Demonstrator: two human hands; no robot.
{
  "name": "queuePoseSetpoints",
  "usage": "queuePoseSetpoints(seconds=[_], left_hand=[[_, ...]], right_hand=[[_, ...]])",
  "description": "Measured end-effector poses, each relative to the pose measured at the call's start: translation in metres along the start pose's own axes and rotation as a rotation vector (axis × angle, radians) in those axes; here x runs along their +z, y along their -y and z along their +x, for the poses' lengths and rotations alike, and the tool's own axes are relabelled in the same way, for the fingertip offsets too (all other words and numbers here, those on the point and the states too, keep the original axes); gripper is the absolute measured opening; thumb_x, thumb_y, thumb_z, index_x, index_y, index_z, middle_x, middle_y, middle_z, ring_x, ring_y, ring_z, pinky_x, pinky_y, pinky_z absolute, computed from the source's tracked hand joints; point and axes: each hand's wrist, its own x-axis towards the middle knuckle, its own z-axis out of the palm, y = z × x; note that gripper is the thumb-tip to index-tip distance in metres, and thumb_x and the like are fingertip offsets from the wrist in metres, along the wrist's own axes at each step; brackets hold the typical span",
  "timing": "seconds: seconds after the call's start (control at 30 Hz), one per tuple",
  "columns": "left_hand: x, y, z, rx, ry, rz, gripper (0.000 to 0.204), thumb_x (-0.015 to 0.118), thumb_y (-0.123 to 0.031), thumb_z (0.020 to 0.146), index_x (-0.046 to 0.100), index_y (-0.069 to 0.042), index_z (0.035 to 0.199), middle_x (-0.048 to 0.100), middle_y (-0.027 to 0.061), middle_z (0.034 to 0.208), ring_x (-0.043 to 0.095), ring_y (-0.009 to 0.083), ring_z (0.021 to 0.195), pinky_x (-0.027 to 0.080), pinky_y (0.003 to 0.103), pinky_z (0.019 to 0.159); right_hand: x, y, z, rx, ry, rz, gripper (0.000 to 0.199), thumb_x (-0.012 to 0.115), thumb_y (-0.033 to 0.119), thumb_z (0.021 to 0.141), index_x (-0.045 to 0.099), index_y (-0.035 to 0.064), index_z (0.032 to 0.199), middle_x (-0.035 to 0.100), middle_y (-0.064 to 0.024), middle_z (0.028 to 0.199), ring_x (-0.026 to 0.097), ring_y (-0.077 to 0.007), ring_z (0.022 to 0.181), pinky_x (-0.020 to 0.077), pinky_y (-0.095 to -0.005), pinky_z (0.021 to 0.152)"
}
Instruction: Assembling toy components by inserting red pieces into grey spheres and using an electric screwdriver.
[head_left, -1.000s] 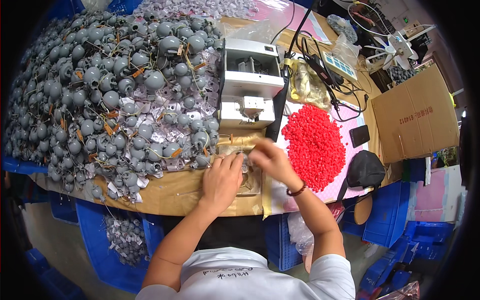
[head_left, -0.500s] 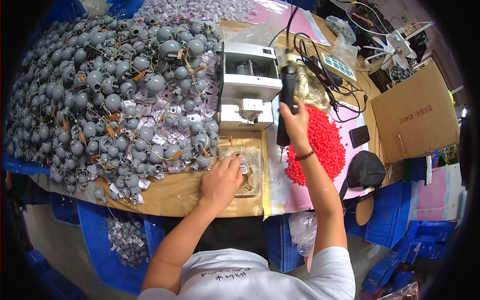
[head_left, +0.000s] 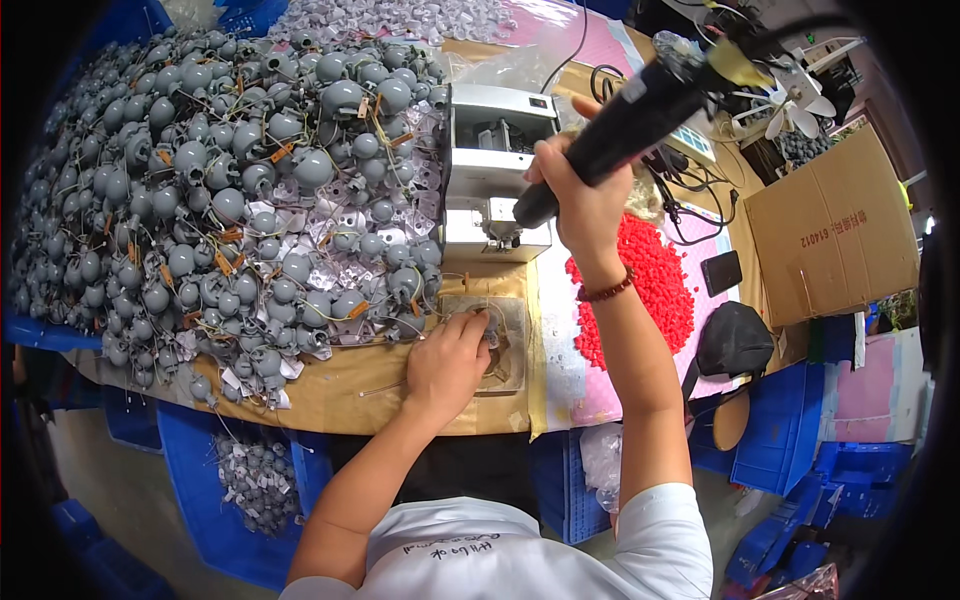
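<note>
My right hand (head_left: 592,205) is wrapped round a black electric screwdriver (head_left: 640,112), raised over the white screw feeder (head_left: 502,165). The screwdriver tilts, its thick cable end up to the right and its other end down to the left. Near the table's front edge, my left hand (head_left: 448,368) presses its fingertips on a small grey part (head_left: 490,328) in a shallow block-shaped fixture (head_left: 508,372). The fingers cover much of that part, so its kind is hidden. A large heap of grey round-headed parts with wires (head_left: 200,200) lies left of the feeder and my left hand.
Right of the feeder is a pile of small red plastic pieces (head_left: 650,290), with a phone (head_left: 720,272) and black cap-like item (head_left: 733,340) beside it. An open cardboard box (head_left: 830,230) stands at the right. Blue crates (head_left: 200,490) sit below the table edge.
My right hand has lifted the screwdriver and swung it from upright to a steep tilt, moving slightly up and left. My left hand stays at the fixture.
</note>
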Motion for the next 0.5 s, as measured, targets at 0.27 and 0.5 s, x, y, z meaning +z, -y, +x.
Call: queuePoseSetpoints(seconds=[0.27,0.5], left_hand=[[-0.003,0.002,0.001,0.02,-0.003,-0.01,0.031,0.072,-0.014,0.086,0.069,-0.011,0.117,0.069,0.0049,0.106,0.071,0.0269,0.09,0.059,0.041,0.071],[-0.003,0.003,0.0,-0.001,0.018,-0.016,0.033,0.072,-0.014,0.085,0.067,-0.011,0.118,0.068,0.0054,0.105,0.071,0.027,0.09,0.059,0.042,0.071]], right_hand=[[0.011,-0.021,0.018,0.169,0.002,-0.01,0.064,0.071,-0.003,0.087,0.042,-0.0083,0.144,0.067,-0.0093,0.08,0.066,-0.0179,0.066,0.0555,-0.0319,0.065],[0.014,0.009,-0.027,0.28,0.019,0.019,0.071,0.068,-0.005,0.084,0.037,-0.0093,0.148,0.065,-0.0072,0.078,0.064,-0.0178,0.063,0.0551,-0.0323,0.063]])
